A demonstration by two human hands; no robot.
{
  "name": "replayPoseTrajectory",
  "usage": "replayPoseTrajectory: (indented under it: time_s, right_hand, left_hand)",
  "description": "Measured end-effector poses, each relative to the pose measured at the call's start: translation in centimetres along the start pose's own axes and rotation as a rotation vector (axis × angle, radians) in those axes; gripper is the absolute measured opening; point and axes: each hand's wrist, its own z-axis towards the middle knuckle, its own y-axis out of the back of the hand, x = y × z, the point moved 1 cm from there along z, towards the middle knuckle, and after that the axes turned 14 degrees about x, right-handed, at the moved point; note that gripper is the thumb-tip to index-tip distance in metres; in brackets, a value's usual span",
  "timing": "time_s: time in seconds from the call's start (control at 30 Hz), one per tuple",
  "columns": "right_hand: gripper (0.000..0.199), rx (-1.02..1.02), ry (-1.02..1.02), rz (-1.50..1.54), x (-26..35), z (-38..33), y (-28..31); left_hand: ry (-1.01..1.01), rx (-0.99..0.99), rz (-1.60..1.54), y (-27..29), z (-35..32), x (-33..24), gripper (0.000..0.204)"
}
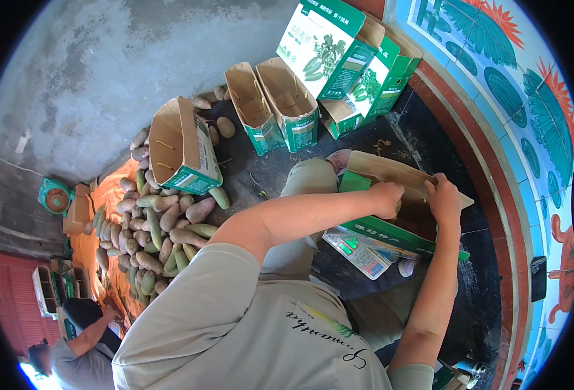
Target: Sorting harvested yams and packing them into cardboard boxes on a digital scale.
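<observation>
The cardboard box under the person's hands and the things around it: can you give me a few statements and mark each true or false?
1. Both hands, left hand and right hand, are on the open cardboard box. True.
2. The pile of long vegetables lies inside that box. False: it lies on the ground to the person's left.
3. A digital scale sits just below the box. True.
4. Only one carton is in view. False: several open green-and-brown cartons stand beyond.
</observation>
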Motion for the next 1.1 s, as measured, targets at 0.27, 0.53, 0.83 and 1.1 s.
replayPoseTrajectory:
  time_s: [0.27, 0.53, 0.83, 1.1]
  right_hand:
    - [0.023, 0.0, -0.037, -0.038, -0.1, 0.2, -0.3]
    - [0.024, -0.002, -0.027, -0.072, -0.2, 0.6, -0.8]
    - [0.027, -0.003, -0.046, -0.153, 0.5, 0.5, -0.7]
    - [0.021, -0.001, -0.055, -0.176, 0.8, 0.5, -0.3]
  left_hand:
    - [-0.011, 0.003, 0.031, -0.3, 1.1, 1.5, 0.048]
    - [-0.081, -0.065, -0.12, 0.7, 0.6, 3.3, 0.022]
    - [-0.325, -0.747, -0.2, 6.8, -10.9, 7.4, 0.009]
    - [0.322, -0.765, -0.105, -0.8, -16.4, 23.4, 0.012]
